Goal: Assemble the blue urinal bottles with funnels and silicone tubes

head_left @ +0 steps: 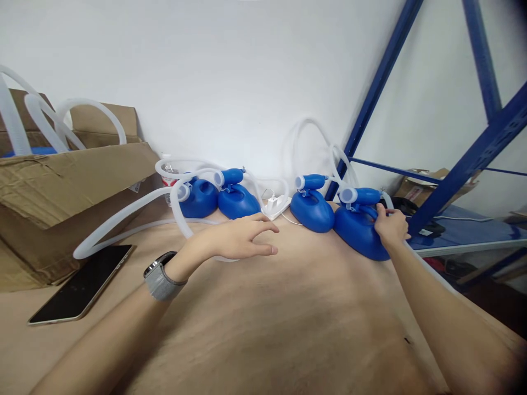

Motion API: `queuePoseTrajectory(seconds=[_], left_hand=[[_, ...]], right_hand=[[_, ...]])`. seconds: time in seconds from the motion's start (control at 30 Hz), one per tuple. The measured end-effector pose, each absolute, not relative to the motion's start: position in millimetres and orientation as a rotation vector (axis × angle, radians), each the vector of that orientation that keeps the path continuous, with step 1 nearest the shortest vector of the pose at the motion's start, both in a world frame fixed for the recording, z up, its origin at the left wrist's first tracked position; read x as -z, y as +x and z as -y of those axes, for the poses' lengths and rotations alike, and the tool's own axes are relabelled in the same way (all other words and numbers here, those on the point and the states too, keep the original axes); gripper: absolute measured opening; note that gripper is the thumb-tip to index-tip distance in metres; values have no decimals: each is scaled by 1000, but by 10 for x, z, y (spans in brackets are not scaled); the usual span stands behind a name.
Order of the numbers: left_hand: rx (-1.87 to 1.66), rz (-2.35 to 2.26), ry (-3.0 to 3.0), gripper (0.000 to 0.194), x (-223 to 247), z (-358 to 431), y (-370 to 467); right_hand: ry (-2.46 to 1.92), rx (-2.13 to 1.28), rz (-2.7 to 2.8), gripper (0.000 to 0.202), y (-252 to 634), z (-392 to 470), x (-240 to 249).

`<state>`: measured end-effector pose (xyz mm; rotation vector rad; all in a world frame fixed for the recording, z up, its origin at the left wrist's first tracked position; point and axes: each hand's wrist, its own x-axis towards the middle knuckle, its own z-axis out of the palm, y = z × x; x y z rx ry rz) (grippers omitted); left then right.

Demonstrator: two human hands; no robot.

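Several blue plastic containers with white hoses stand in a row at the back of the wooden table [288,318]. My right hand [391,226] grips the handle of the rightmost blue container [359,233]. My left hand [241,237], a watch on its wrist, hovers flat and empty over the table with fingers apart. It is just in front of a middle blue container [237,202]. Another blue container [312,209] sits between the two hands.
A black phone [82,285] lies at the left on the table. An open cardboard box [61,192] holding white hoses stands behind it. A white charger [276,205] rests by the wall. Blue shelf struts [469,164] rise at the right, past the table edge.
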<state>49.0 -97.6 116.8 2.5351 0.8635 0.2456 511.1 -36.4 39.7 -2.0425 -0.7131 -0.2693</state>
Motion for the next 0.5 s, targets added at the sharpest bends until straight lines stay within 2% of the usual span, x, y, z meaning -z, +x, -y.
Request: queuePoseTrajectory(seconds=[0.13, 0.3, 0.37, 0.43, 0.5], left_hand=[[-125, -861, 2567, 64, -1205, 994, 456], [-75, -864, 2555, 66, -1239, 992, 439], [-31, -880, 2539, 68, -1240, 995, 449], [40, -886, 2514, 71, -1243, 1006, 458], [110, -889, 2483, 72, -1249, 1019, 458]], right_hand=[[-1957, 459, 809, 48, 4856, 137, -348], [-1691, 535, 1601, 42, 4341, 136, -212], [-1706, 527, 1797, 54, 4104, 105, -164], [-1865, 404, 1765, 72, 3913, 9, -161], [-1992, 269, 1668, 81, 3809, -141, -207]])
